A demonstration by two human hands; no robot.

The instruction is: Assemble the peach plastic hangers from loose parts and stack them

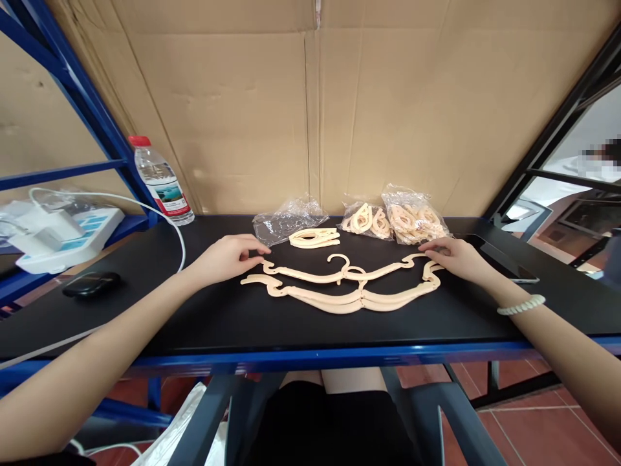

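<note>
Two cream plastic folding clothes hangers lie unfolded on the black table, one in front of the other. The rear hanger (310, 277) is between my hands, its hook pointing away from me. My left hand (230, 259) has thumb and fingers closed at its left tip. At its right tip, my right hand (456, 259) grips with thumb and fingertips, partly covering the end. The front hanger (330, 301) lies closer to me, and its hook overlaps the rear one. Behind them rests a folded hanger (314, 237).
Clear bags of folded hangers (414, 220) and a crumpled clear bag (291, 219) lie by the cardboard wall (233, 116). A water bottle (165, 188), a black mouse-like object (92, 283) and a power strip (82, 239) are left. A phone (499, 260) lies right.
</note>
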